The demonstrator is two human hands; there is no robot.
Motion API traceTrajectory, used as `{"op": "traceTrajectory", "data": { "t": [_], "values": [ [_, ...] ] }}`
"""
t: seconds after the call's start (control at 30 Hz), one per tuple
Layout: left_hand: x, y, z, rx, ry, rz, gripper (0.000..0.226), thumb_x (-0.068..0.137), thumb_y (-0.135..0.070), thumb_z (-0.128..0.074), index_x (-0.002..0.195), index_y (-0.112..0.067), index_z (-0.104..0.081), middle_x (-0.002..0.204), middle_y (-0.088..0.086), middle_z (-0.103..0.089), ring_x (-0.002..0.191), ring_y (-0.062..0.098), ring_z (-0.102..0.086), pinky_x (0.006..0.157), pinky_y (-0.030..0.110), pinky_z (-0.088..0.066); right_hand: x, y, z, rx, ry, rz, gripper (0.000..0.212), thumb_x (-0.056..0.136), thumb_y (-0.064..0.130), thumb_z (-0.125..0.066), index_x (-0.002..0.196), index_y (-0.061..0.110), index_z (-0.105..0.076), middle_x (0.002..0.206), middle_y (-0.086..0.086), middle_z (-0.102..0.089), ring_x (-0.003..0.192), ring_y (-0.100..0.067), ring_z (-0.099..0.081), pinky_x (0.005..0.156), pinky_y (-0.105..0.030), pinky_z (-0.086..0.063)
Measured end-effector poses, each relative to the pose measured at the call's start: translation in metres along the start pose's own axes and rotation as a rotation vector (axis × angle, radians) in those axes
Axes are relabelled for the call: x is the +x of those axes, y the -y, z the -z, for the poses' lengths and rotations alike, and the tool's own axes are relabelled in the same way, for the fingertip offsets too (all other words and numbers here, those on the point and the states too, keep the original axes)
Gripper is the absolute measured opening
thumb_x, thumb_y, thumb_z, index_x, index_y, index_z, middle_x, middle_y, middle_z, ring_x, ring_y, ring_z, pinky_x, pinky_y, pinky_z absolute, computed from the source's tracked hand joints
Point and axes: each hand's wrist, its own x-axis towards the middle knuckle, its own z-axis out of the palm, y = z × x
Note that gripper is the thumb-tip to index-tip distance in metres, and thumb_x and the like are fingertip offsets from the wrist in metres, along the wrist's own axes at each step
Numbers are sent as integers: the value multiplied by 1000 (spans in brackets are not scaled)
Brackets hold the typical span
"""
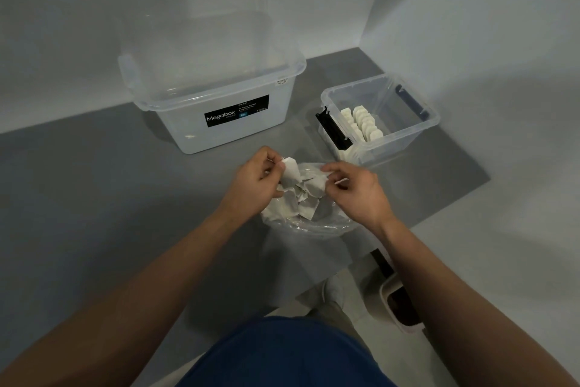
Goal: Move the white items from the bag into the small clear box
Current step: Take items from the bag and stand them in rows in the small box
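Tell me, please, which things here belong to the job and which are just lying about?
Job: left hand, right hand, white items, bag, small clear box.
Lying about: large Megabox tub, pale container on the floor.

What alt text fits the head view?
Left hand grips a white packet above a clear bag of packets on a grey table; right hand pinches another. A small clear box behind holds rows of packets, a larger box beside it.
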Motion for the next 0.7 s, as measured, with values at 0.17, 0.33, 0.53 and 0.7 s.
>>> {"op": "traceTrajectory", "data": {
  "t": [0.17, 0.33, 0.53, 0.7],
  "values": [
    [4, -7, 2, -91, -44, 70, 8, 101, -17, -59, 95, -22, -61, 100, 13, -71, 88, 24, -73, 68, 42, -64, -8, 16, 2, 556, -44, -98, 16, 91, -2, -69, 98, 10, -77, 94, -12, -77, 82, -27, -76, 80, -40, -62],
    [9, -17, 2, -117, -44, 85, 10, 101, -16, -58, 98, -24, -65, 99, 9, -72, 86, 21, -73, 68, 39, -64, -10, 34, 5, 935, -9, -143, 18, 93, -6, -64, 95, 11, -70, 87, -16, -73, 80, -25, -73, 68, -29, -57],
    [7, -41, -13, -283, 88, 91, 16, 104, -12, -55, 103, -18, -70, 91, 4, -75, 80, 18, -74, 75, 38, -64, -3, 35, 5, 1243, 25, -199, 16, 89, -1, -68, 96, 13, -70, 87, -5, -71, 80, -16, -67, 72, -26, -54],
    [10, -54, -24, -300, 77, 64, 19, 105, -10, -51, 105, -9, -70, 74, -1, -71, 71, 9, -70, 72, 28, -61, 2, 34, 0, 1073, -45, -188, 11, 88, 1, -73, 92, 12, -71, 78, -4, -70, 73, -13, -65, 71, -28, -54]
  ]
}}
